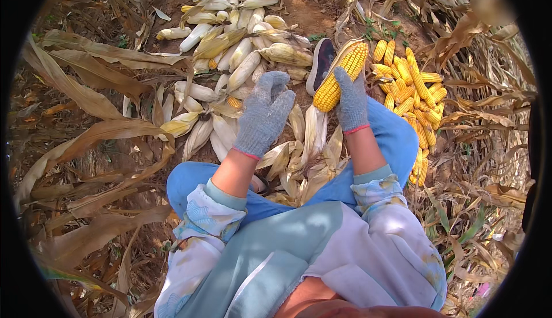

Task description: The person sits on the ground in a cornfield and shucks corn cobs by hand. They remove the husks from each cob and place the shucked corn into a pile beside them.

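My right hand [351, 102], in a grey knit glove with a red cuff edge, grips a husked yellow corn cob [343, 76]. Its thumb lies across the kernels, and pale husk shows along the cob's far edge. My left hand [265, 113], gloved the same way, is raised with fingers bent and thumb apart, nothing visible between them. Beyond it spreads a heap of corn ears in pale husks [246, 55], a few showing yellow kernels. Loose stripped husks [317, 132] lie between my bent legs, under and between the hands.
A pile of bare yellow cobs [409, 89] lies on the ground to the right of my right knee [392, 124]. A dark shoe [323, 61] is just behind the held cob. Dry corn stalks and leaves [95, 145] crowd both sides. Brown soil [306, 14] shows at the top.
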Demonstrator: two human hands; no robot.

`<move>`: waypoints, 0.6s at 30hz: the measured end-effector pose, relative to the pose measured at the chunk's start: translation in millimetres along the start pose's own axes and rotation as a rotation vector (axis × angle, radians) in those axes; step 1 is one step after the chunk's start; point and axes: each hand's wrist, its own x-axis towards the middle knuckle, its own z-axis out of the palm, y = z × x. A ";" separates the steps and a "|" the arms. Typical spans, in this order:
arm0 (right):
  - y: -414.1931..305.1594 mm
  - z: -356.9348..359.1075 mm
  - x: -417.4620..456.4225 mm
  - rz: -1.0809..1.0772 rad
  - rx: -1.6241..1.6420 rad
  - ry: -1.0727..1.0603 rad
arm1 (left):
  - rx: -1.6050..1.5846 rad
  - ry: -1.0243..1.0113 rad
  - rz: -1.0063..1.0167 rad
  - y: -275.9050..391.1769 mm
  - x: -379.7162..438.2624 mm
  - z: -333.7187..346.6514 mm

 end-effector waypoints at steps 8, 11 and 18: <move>-15.2 30.1 -39.3 0.148 -0.123 -0.496 | 0.075 -0.052 0.058 2.1 15.4 17.6; -5.4 27.2 -50.3 0.217 -0.238 -0.600 | -0.062 -0.018 0.073 -11.1 12.6 24.2; 1.8 34.9 -70.0 0.076 -0.324 -0.579 | -0.008 0.165 0.120 -2.1 -4.6 24.0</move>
